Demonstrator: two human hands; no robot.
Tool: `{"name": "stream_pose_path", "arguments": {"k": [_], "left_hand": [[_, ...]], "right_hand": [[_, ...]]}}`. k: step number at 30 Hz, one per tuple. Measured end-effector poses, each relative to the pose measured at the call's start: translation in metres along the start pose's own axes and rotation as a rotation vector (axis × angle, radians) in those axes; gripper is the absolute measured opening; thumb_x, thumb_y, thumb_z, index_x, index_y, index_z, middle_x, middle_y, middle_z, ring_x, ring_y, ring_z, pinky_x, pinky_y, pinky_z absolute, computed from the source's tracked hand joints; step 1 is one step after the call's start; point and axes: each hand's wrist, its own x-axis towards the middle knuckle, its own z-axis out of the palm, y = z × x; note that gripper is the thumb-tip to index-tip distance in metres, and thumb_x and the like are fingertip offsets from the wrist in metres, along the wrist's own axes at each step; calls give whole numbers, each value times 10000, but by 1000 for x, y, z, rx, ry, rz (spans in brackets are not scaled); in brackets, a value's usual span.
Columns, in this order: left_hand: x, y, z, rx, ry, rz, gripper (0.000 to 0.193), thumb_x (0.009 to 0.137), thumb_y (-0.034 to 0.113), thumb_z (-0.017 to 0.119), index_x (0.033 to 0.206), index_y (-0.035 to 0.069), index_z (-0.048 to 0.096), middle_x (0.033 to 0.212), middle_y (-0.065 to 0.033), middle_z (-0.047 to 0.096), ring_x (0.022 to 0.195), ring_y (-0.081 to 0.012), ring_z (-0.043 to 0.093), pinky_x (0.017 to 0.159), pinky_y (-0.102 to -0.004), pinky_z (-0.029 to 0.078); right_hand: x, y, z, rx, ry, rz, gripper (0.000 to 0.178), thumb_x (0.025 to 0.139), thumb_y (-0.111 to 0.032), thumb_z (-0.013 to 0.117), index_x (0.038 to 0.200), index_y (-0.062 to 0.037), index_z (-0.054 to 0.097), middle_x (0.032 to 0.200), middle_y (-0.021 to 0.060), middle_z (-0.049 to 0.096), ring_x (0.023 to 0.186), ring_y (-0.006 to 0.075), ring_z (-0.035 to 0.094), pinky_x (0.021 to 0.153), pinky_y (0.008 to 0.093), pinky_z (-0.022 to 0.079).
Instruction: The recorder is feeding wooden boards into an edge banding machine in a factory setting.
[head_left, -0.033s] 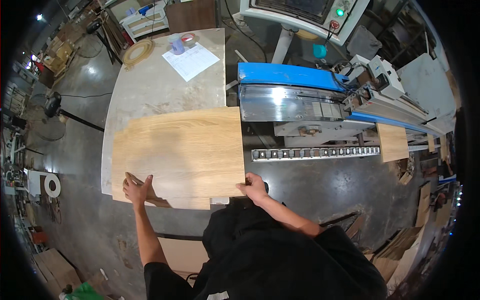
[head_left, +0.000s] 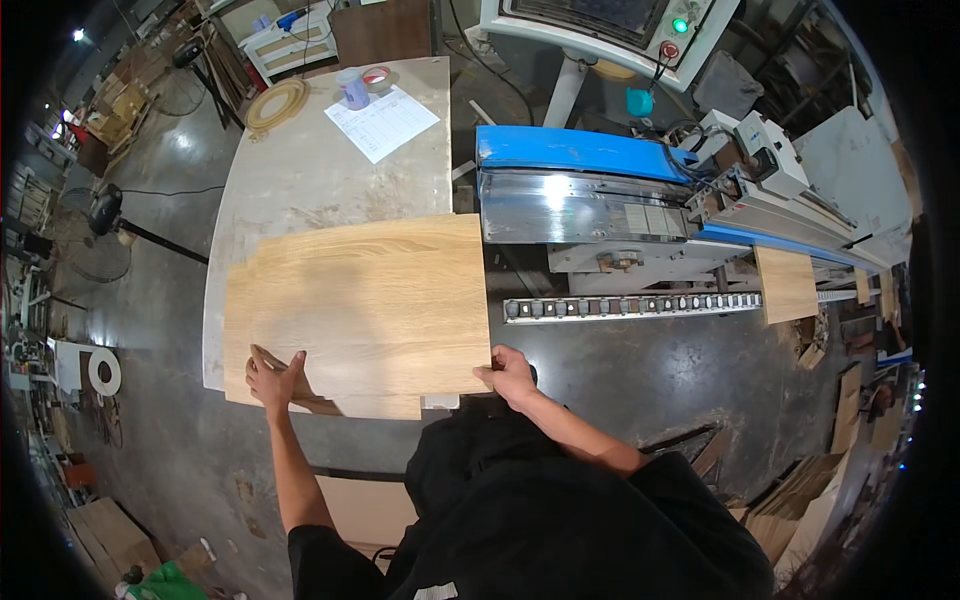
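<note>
A stack of light wood-grain boards [head_left: 370, 300] lies on the near part of the worktable, its edges slightly stepped at the left and front. My left hand [head_left: 272, 382] rests on the top board near its front left corner, fingers and thumb apart, throwing a dark shadow on the wood. At the front right corner, my right hand [head_left: 510, 375] grips the board's edge, thumb on top and the other fingers at the side, partly hidden.
On the pale worktable [head_left: 330, 185] lie a paper sheet [head_left: 382, 124], tape rolls and a yellowish coil [head_left: 277, 106]. Right of it stands a machine with a blue cover [head_left: 580, 150] and a roller rail [head_left: 630, 308]. Another board [head_left: 787, 285] sticks out farther along. Standing fans are at left.
The board sticking out of the machine at the right has shifted very slightly to the right. My hands and the stack look the same.
</note>
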Motion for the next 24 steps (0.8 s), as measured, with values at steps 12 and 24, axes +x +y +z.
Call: {"name": "stream_pose_path", "arguments": {"k": [12,24], "left_hand": [[17,-18,-18,97,-73,183,925,929,660,584,1525,-21,393,1445,-276,500,1307,-452,521,1089,-554,397],[30,-65,-1,17,-166,52,744,1000,505,557,1546,26,395,1537,-221,444,1413,-412,434,1145,-560,356]], "right_hand": [[11,5,-24,267,-123,75,233,856,71,746,1027,-16,615,911,84,696,818,148,632,685,297,487],[-24,27,-84,448,-72,86,209,929,57,688,1105,-22,606,922,74,704,751,103,599,637,251,426]]}}
